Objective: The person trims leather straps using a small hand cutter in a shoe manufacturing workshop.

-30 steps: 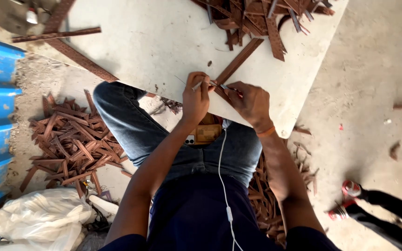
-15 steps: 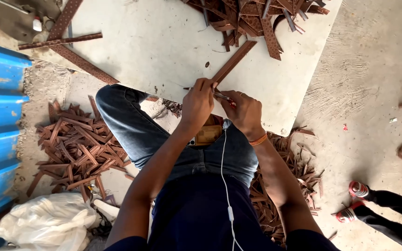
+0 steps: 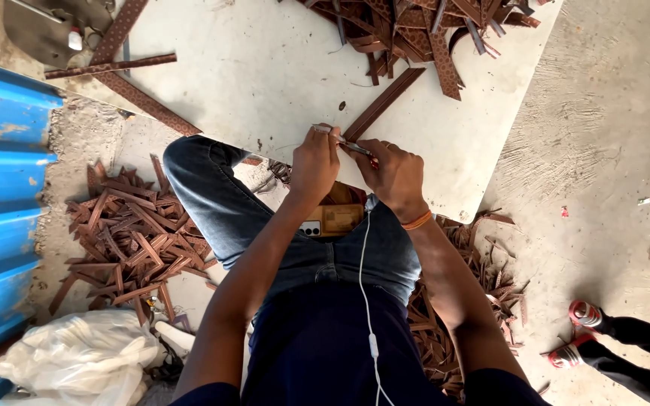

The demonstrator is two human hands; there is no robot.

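- Sitting at the bottom of the view, the person wears a dark top and blue jeans; a white earphone cable [image 3: 365, 301] runs down the chest to a phone [image 3: 332, 219] lying in the lap.
- Lying low on the left is a crumpled white plastic bag [image 3: 77, 361], beside a blue corrugated sheet [image 3: 1, 195] along the left edge.
- Heaped on the ground by the left knee is a pile of short brown strips [image 3: 133, 244]; more such scraps [image 3: 464, 301] lie by the right thigh.
- Showing at the lower right are another person's feet in red and white sandals [image 3: 582, 334].
- Meeting just above the lap, at the near edge of a white board [image 3: 250, 83], are both hands.
- The left hand [image 3: 314, 162] is curled shut, fingers pinching the near end of a long brown strip [image 3: 381, 105] along with a thin metal tool [image 3: 340, 139].
- The right hand [image 3: 394, 174], an orange band at its wrist, is closed on the same tool and strip end, touching the left hand.
- The long brown strip lies flat on the board, slanting away up and to the right from the hands.
- Farther off on the board sits a big heap of brown strips [image 3: 423, 30]; at the upper left, two long patterned strips [image 3: 126, 64] cross near a grey metal piece [image 3: 39, 26].
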